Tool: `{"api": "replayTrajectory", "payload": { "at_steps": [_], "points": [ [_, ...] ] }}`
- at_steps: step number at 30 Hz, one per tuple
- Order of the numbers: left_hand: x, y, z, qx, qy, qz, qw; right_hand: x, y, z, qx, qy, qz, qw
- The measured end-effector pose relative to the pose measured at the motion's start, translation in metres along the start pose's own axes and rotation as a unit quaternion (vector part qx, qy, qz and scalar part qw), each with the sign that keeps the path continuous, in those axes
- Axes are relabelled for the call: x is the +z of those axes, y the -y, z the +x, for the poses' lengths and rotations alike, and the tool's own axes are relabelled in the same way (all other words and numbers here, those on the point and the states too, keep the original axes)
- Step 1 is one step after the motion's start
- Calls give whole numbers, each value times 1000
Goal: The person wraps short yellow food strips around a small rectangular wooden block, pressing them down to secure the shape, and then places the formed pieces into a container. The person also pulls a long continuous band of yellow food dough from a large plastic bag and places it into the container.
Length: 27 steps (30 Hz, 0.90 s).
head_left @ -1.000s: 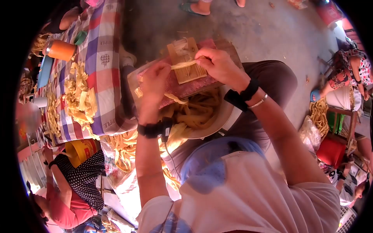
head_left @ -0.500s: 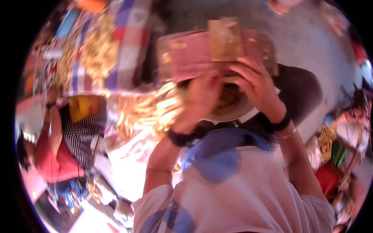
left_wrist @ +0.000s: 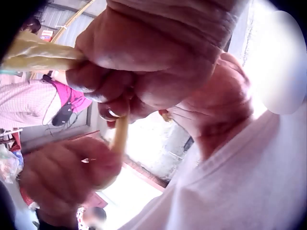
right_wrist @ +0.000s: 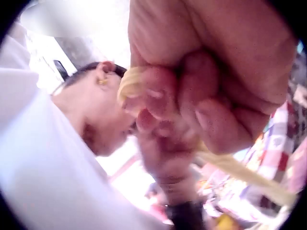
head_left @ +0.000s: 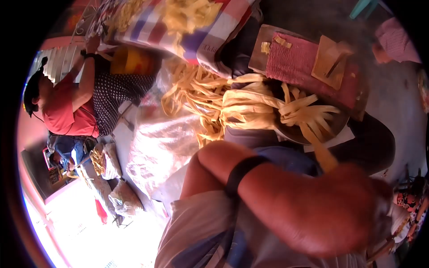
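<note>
My left hand (head_left: 339,210) is raised close to the head camera, its forearm crossing my body. In the left wrist view its curled fingers grip a long, pale yellow flat strip (left_wrist: 41,56). My right hand (left_wrist: 72,175), below it in that view, pinches a short stretch of the strip, pulled between both hands. The right wrist view shows my right hand (right_wrist: 211,72) curled with a loop of strip at its fingertips. In the head view the strip (head_left: 324,154) runs down to a heap of strips (head_left: 304,109) over a bowl; my right hand is mostly hidden there.
A board with pink cloth (head_left: 290,60) carries a slotted wooden block (head_left: 330,62). Loose strips (head_left: 192,89) spill beside a plastic bag (head_left: 161,138). A checked cloth (head_left: 214,40) holds more strips. A person in red (head_left: 71,105) sits at the left.
Both hands have left the board and bowl and come up close to my head, drawing the strip with them. The head view has turned, so the board now appears farther right.
</note>
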<state>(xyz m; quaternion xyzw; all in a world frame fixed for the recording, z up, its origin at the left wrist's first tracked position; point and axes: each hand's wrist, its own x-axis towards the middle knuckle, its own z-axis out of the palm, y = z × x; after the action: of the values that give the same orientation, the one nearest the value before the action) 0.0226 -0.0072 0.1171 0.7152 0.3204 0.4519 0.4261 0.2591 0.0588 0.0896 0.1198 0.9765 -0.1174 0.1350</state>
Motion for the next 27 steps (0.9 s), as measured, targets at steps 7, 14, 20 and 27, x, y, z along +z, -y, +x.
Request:
{"api": "replayTrajectory", "payload": {
  "at_steps": [7, 14, 20, 27],
  "points": [
    [50, 69, 6, -55, -142, -246, 957, 25, 7, 29, 242, -458, 311, 797],
    [60, 129, -16, -256, -135, -370, 883, 62, 9, 94, 366, -455, 311, 750],
    [44, 136, -35, -345, -94, -159, 920, 84, -8, 103, 276, -495, 292, 770],
    [34, 147, -44, -113, -164, 167, 966, 100, 8, 104, 234, -265, 791, 500]
  ]
}}
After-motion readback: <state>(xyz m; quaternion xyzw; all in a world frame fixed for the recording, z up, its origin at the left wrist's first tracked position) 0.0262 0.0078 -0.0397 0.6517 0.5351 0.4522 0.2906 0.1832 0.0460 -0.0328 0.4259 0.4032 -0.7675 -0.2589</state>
